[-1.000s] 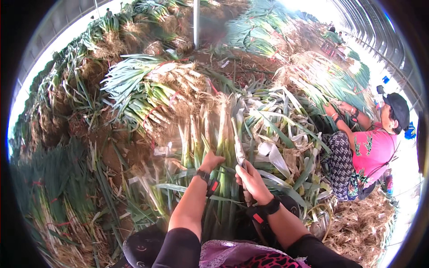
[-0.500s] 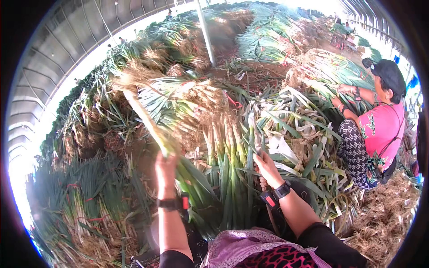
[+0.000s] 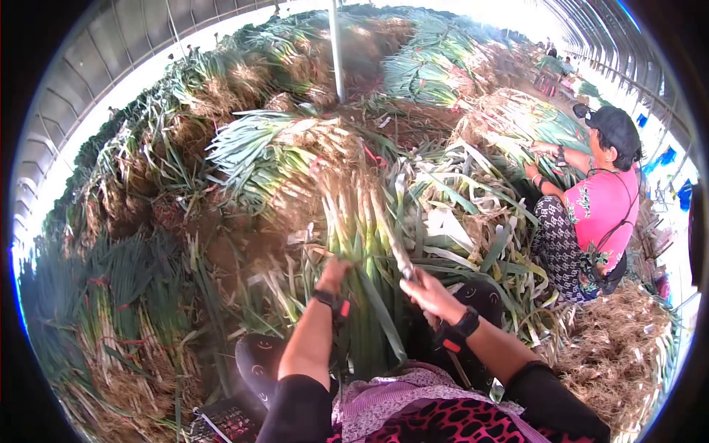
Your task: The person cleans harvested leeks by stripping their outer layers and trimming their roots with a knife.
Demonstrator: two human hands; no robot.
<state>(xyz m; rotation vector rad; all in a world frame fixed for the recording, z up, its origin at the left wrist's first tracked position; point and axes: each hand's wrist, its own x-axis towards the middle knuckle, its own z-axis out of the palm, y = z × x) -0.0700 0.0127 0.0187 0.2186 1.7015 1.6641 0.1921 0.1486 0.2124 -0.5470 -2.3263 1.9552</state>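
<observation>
A bundle of green onions lies in front of me, pale stalks and roots pointing away, long leaves toward my lap. My left hand is at the left side of the bundle, its fingers blurred against the stalks. On the right side, my right hand is closed around the dark end of a narrow pale shaft whose kind I cannot make out. Behind the bundle is a pile of green onions with their roots facing right. Loose leaves and peelings spread to the right of my right hand.
A person in a pink shirt crouches at the right, hands on other green onions. Tied bunches stand at the left. Cut roots heap at the lower right. A white pole rises behind.
My left hand has moved right and lowered to the bundle; the green onion it held up at the left is no longer raised there. My right hand has shifted slightly lower.
</observation>
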